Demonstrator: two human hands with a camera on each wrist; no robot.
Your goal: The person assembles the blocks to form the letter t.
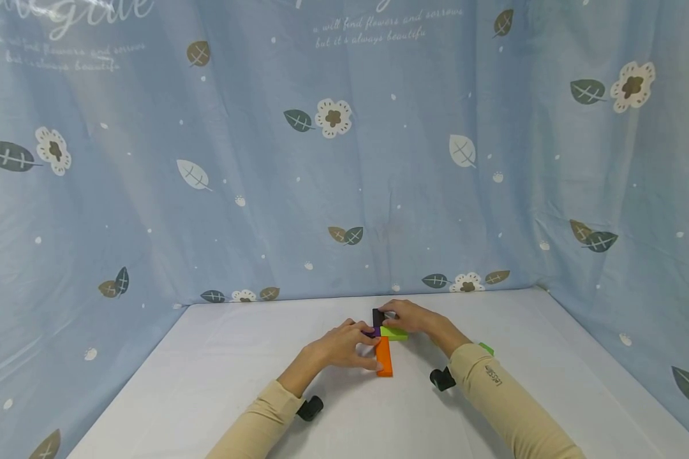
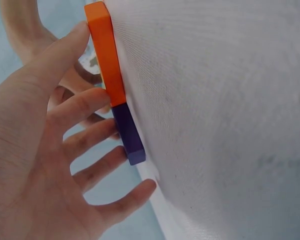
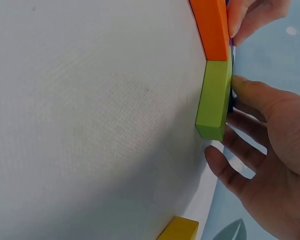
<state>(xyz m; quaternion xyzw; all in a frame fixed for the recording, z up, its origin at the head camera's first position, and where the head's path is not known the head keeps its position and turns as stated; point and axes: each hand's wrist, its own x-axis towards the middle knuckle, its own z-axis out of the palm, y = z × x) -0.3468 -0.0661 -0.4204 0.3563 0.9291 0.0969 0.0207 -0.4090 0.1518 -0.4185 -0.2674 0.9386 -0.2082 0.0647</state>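
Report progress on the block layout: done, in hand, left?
Done, apparently: orange rectangular block, purple rectangular block, lime-green rectangular block and black rectangular block sit clustered.
In hand: left hand touches orange and purple; right hand is at black, likely aligning.
Possibly left: a yellow block apart from the cluster, and a green piece beside the right sleeve, partly hidden.

Four plain blocks, which I viewed remotely through the head camera, were grouped about a common centre. The orange block (image 1: pixel 384 358), oblong and smooth, lay flat at 6 o'clock, its length running from 12 to 6. The lime-green block (image 3: pixel 213 97) lay flat at 3 o'clock, against the orange one's far end. The purple block (image 2: pixel 128 131) extended toward 9; the black block (image 1: pixel 377 317), partly covered, sat at 12.
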